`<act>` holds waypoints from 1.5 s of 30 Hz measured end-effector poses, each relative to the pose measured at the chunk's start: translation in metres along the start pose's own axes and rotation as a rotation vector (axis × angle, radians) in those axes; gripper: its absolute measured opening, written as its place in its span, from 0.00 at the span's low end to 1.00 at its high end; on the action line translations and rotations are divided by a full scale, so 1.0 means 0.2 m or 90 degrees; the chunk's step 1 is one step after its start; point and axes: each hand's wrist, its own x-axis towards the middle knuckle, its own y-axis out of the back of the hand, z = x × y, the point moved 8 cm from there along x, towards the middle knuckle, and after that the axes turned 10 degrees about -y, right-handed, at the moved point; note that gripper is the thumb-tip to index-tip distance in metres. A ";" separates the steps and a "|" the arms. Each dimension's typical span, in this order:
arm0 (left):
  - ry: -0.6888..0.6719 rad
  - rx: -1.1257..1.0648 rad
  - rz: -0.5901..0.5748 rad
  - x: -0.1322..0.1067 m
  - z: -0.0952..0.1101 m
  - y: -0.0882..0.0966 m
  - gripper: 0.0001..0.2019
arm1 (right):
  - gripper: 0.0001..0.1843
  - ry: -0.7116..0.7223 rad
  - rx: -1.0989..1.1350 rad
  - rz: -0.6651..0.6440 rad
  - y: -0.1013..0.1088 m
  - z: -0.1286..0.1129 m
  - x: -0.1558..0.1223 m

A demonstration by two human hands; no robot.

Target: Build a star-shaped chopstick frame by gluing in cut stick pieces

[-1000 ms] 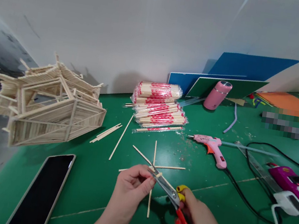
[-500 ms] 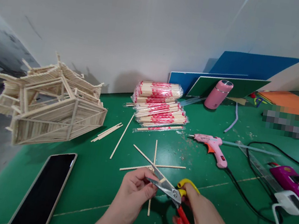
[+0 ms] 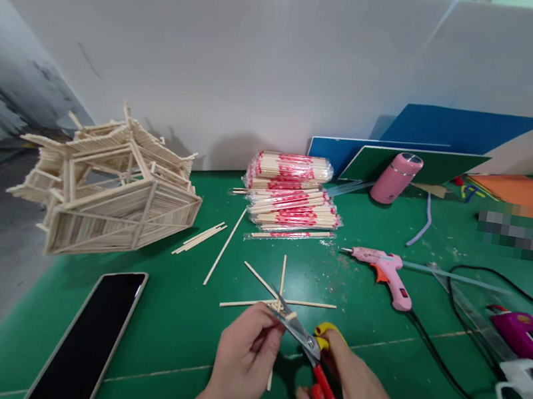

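Observation:
My right hand (image 3: 351,395) is closed around the red and yellow handles of a pair of scissors (image 3: 301,337). The blades stand apart and point up and left, close to the fingertips of my left hand (image 3: 245,351). Those fingers pinch a short piece of wooden stick (image 3: 291,316), whose end shows between the blades; most of it is hidden. Beneath and beyond the hands, several wooden sticks (image 3: 313,304) lie crossed in a star on the green table (image 3: 174,333). Their crossing point is partly covered by my left hand and the blades.
A house-like stick model (image 3: 105,228) stands left, behind a phone (image 3: 91,333). Wrapped chopstick bundles (image 3: 292,197) lie at the back, near loose sticks (image 3: 200,237). A pink glue gun (image 3: 389,273) with a black cord, a pink bottle (image 3: 396,178) and a purple device (image 3: 525,338) occupy the right.
The camera view has tilted up slightly, showing the top edge of the white partition. The scissors' blades have shifted a little around the stick piece; both hands keep their grips.

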 end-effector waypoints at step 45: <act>0.175 -0.190 -0.054 -0.08 -0.07 -0.02 0.09 | 0.29 -0.005 -0.012 0.009 -0.04 0.04 -0.03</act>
